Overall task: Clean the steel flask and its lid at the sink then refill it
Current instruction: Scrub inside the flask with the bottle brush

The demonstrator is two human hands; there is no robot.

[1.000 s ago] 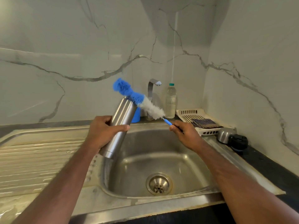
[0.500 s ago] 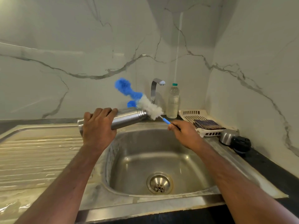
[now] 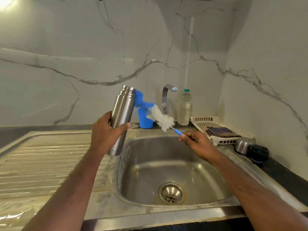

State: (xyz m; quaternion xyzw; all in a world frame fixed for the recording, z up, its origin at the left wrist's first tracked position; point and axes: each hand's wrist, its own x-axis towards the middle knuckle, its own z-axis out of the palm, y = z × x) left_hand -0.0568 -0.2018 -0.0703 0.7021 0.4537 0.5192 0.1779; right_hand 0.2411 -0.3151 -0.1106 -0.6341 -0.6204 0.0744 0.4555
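Note:
My left hand [image 3: 105, 134] grips the steel flask [image 3: 122, 116] around its lower body and holds it nearly upright, mouth up, over the left rim of the sink basin [image 3: 166, 165]. My right hand [image 3: 198, 144] holds the thin blue handle of a bottle brush [image 3: 158, 116]. Its white and blue bristles lie outside the flask, with the blue tip behind the flask's neck. The flask's lid, a steel cap [image 3: 242, 145] with a black stopper [image 3: 258, 153], lies on the counter at the right.
A steel tap [image 3: 167, 95] stands behind the basin, with a blue cup [image 3: 145, 120] to its left and a plastic water bottle [image 3: 185, 108] to its right. A cream rack [image 3: 215, 129] holding a dark cloth sits right of them. The ribbed drainboard [image 3: 46, 164] spreads left.
The flask went from tilted to lying almost flat half a second ago, and now stands nearly upright again. The brush stays outside it, its blue tip near the neck.

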